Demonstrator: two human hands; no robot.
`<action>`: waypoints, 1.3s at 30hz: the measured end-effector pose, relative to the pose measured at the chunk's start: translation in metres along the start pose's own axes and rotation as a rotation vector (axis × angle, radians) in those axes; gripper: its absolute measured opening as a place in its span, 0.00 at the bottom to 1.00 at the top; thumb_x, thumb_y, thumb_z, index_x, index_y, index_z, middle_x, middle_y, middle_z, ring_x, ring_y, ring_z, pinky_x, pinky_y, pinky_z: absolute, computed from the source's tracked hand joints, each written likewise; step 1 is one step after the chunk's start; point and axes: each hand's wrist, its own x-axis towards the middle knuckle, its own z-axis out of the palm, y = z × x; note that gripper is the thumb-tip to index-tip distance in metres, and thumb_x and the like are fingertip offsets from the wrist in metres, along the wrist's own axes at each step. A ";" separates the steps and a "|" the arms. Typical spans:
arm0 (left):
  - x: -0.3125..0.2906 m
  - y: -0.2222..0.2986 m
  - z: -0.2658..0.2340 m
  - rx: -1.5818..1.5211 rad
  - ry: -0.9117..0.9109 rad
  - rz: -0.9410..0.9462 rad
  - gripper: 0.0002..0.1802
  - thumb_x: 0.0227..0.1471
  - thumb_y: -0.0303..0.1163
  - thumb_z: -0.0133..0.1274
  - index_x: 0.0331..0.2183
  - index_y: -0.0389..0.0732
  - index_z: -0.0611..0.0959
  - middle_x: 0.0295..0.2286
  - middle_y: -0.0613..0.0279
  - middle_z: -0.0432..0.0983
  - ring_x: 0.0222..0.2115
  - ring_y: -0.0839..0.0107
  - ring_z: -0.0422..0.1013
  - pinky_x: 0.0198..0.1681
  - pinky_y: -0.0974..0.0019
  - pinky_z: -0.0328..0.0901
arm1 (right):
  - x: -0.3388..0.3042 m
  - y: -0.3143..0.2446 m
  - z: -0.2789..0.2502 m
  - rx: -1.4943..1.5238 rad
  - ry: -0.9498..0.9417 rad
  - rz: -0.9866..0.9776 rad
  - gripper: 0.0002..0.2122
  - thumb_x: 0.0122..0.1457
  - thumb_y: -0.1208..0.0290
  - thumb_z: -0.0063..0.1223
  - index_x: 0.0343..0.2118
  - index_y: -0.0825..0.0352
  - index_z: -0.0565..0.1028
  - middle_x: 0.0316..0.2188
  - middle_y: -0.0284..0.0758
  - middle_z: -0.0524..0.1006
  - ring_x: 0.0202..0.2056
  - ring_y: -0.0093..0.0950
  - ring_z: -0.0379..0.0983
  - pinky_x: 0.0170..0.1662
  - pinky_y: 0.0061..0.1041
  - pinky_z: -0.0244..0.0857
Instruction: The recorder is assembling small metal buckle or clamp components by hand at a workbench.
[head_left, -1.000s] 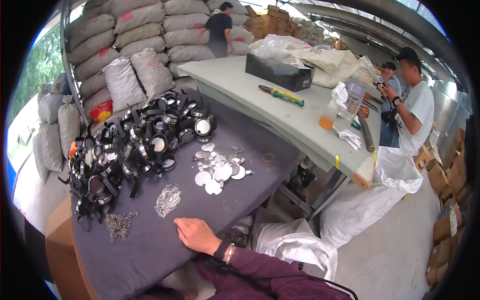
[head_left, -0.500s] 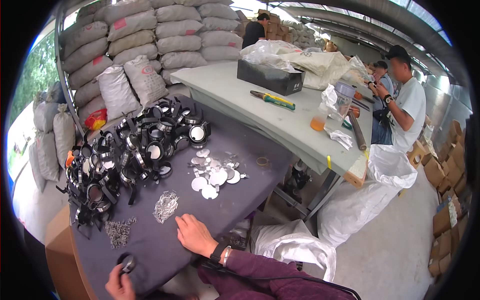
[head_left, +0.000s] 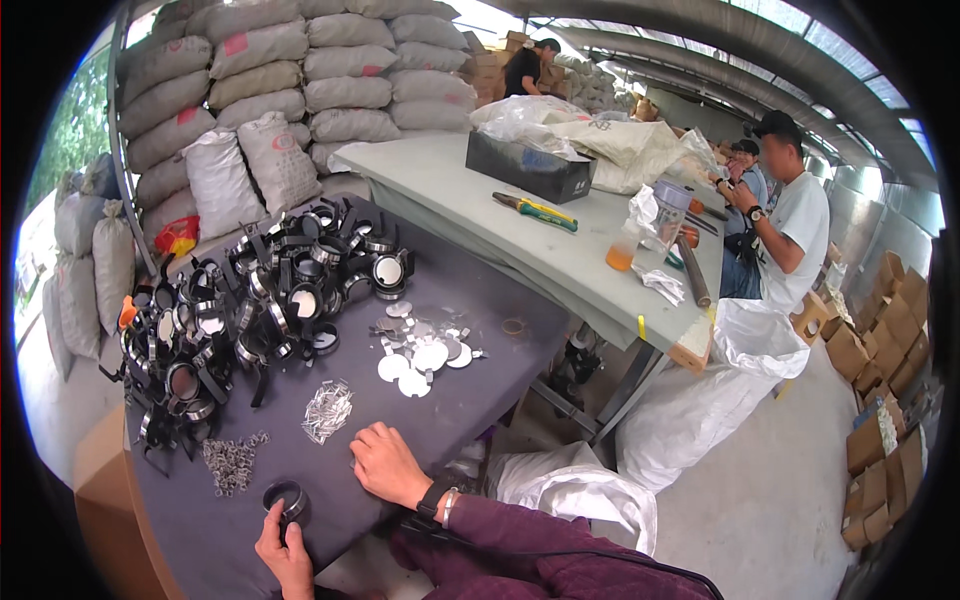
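My left hand [head_left: 286, 556], at the near edge of the dark cloth-covered table [head_left: 440, 300], has its thumb and fingers closed on a black ring-shaped part [head_left: 287, 497]. To its right, my right hand [head_left: 388, 466] rests on the cloth with fingers bent together; the fingertips are partly hidden, and whatever they hold cannot be made out. Just beyond it lies a heap of small silver pins [head_left: 327, 411]. Small metal springs or clips [head_left: 232, 463] lie left of the pins. Farther back are flat silver discs [head_left: 430, 356] and a large pile of black ring-shaped parts with metal rims [head_left: 262, 322].
A pale green table [head_left: 420, 165] adjoins at the back right, bearing pliers [head_left: 536, 212], a black box [head_left: 525, 168] and a hammer [head_left: 694, 272]. White sacks [head_left: 700, 410] stand at its near side. Stacked sacks [head_left: 250, 60] rise behind. A co-worker [head_left: 790, 230] works at right.
My left hand has moved right and slightly inward with the black ring-shaped part, which now shows its open round side upward. My right hand stays nearly in place. The view has shifted slightly.
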 end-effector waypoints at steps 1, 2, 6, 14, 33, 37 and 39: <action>-0.001 -0.002 -0.006 -0.111 -0.033 -0.166 0.19 0.48 0.21 0.47 0.44 0.31 0.77 0.35 0.56 0.78 0.30 0.71 0.73 0.35 0.70 0.66 | 0.000 -0.003 0.001 0.015 -0.003 -0.028 0.05 0.45 0.75 0.54 0.26 0.66 0.71 0.30 0.34 0.70 0.36 0.34 0.65 0.38 0.32 0.59; -0.005 -0.004 -0.012 -0.221 -0.060 -0.334 0.19 0.48 0.21 0.46 0.45 0.31 0.77 0.35 0.58 0.77 0.29 0.74 0.72 0.34 0.73 0.66 | 0.000 -0.005 0.003 0.023 -0.007 -0.041 0.05 0.45 0.75 0.54 0.26 0.66 0.71 0.30 0.34 0.70 0.36 0.34 0.65 0.38 0.32 0.59; -0.009 -0.007 -0.017 -0.348 0.021 -0.307 0.23 0.49 0.23 0.52 0.49 0.30 0.74 0.36 0.58 0.77 0.33 0.76 0.71 0.39 0.72 0.66 | 0.000 -0.011 0.011 0.029 -0.001 -0.192 0.05 0.38 0.74 0.52 0.20 0.63 0.69 0.22 0.35 0.70 0.29 0.37 0.67 0.31 0.38 0.61; 0.006 -0.008 -0.004 -0.255 -0.017 -0.282 0.28 0.45 0.40 0.61 0.47 0.41 0.75 0.19 0.56 0.72 0.17 0.67 0.68 0.23 0.64 0.63 | 0.035 -0.011 -0.015 -0.017 -0.153 -0.187 0.01 0.47 0.79 0.51 0.24 0.66 0.72 0.25 0.38 0.72 0.31 0.40 0.67 0.34 0.38 0.60; -0.001 -0.008 -0.002 -0.229 0.042 -0.219 0.24 0.45 0.22 0.50 0.48 0.34 0.76 0.18 0.71 0.58 0.20 0.81 0.55 0.24 0.75 0.53 | 0.147 -0.033 0.144 -0.091 -0.544 -0.416 0.06 0.44 0.76 0.53 0.25 0.68 0.80 0.25 0.48 0.78 0.33 0.44 0.77 0.38 0.37 0.71; 0.001 -0.008 -0.002 -0.227 0.051 -0.193 0.24 0.45 0.20 0.51 0.48 0.33 0.76 0.18 0.70 0.59 0.19 0.81 0.55 0.23 0.75 0.53 | 0.146 -0.051 0.137 -0.030 -0.422 -0.310 0.06 0.44 0.76 0.52 0.25 0.69 0.79 0.25 0.48 0.78 0.32 0.45 0.77 0.36 0.39 0.71; 0.000 -0.007 -0.001 -0.263 0.082 -0.201 0.24 0.44 0.20 0.52 0.47 0.33 0.76 0.17 0.69 0.61 0.19 0.81 0.57 0.23 0.75 0.56 | 0.142 -0.054 0.129 -0.029 -0.459 -0.295 0.05 0.45 0.76 0.52 0.24 0.69 0.79 0.25 0.48 0.78 0.31 0.45 0.77 0.35 0.39 0.71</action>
